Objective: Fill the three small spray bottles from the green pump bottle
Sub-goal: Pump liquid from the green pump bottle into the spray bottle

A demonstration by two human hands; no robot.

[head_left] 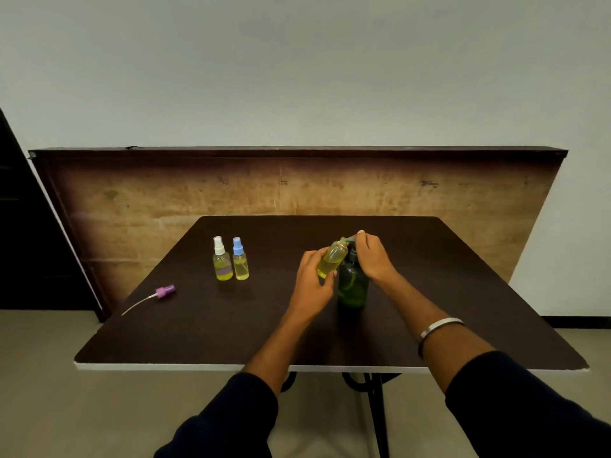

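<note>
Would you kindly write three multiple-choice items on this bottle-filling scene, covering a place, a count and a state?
1. Where does the purple spray cap lie?
A. on the table, left of the standing bottles
B. on the green pump bottle
C. on the floor

2. How many capped spray bottles stand on the table?
A. one
B. two
C. three

3. How is the uncapped bottle held?
A. tilted in the left hand
B. upright on the table
C. lying flat

Answers: 1 A, it lies near the table's left edge; 2 B, white-capped and blue-capped; 3 A, mouth at the pump spout.
</note>
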